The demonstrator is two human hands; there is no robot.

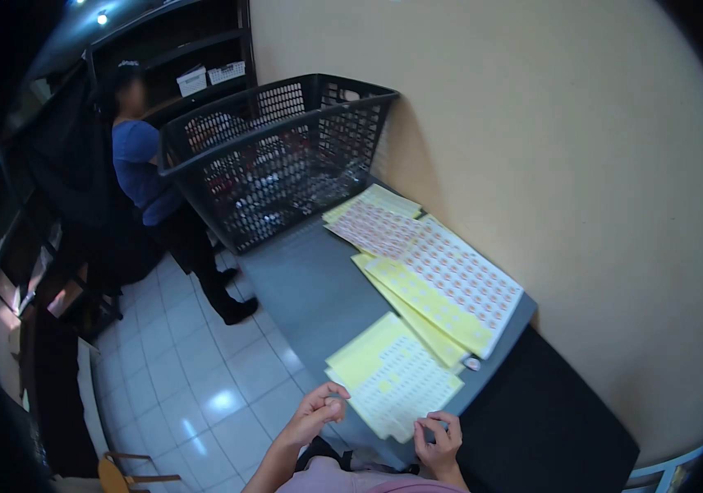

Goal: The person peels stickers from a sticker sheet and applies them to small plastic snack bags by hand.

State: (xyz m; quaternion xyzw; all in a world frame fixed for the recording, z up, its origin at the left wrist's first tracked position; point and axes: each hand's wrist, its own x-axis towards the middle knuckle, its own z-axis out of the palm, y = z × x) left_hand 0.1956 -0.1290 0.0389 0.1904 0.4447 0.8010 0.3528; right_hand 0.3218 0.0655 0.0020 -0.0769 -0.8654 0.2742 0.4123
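Note:
A yellow-backed sticker sheet [405, 382] with rows of small pale labels lies at the near end of the grey table [286, 283]. Some labels are gone from it, leaving yellow patches. My left hand [317, 413] is beside the sheet's left edge, its fingers curled in and thumb close to the index finger. Anything pinched there is too small to make out. At the sheet's near right corner, my right hand [440, 444] has bent fingers with the tips close together. Whether they grip the corner or a loose label cannot be seen.
More sticker sheets [458, 275] with round orange prints overlap farther up the table, a small round item [472, 362] by their corner. A large black crate [286, 156] stands at the far end. Left of it is a person in blue [142, 164]. A wooden stool [117, 475] is lower left.

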